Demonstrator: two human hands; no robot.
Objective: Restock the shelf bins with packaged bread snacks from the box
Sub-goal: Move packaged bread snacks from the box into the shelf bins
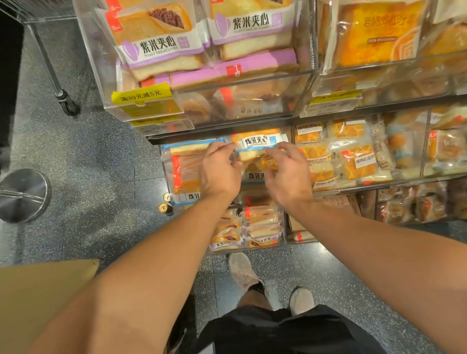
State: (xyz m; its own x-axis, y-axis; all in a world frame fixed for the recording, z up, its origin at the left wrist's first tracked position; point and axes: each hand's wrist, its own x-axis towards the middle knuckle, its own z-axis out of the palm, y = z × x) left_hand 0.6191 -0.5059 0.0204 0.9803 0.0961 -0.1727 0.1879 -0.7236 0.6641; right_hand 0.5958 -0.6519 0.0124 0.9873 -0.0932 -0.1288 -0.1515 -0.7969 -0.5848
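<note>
A blue-and-white bread snack packet [257,142] sits at the top of the middle shelf bin [169,172], over other packets of the same kind. My left hand [218,169] pinches its left edge, and my right hand [286,172] grips its lower right corner. Both hands are inside the bin's opening. The cardboard box [20,304] lies at the lower left, partly hidden by my left forearm; its contents are not visible.
A clear upper bin [307,82] holds purple-labelled toast packs, directly above my hands. Bins of orange bread packets [349,153] stand to the right, with a lower bin [248,230] beneath. A metal stanchion base [21,195] and a wheeled rack leg [67,101] stand on the speckled floor at left.
</note>
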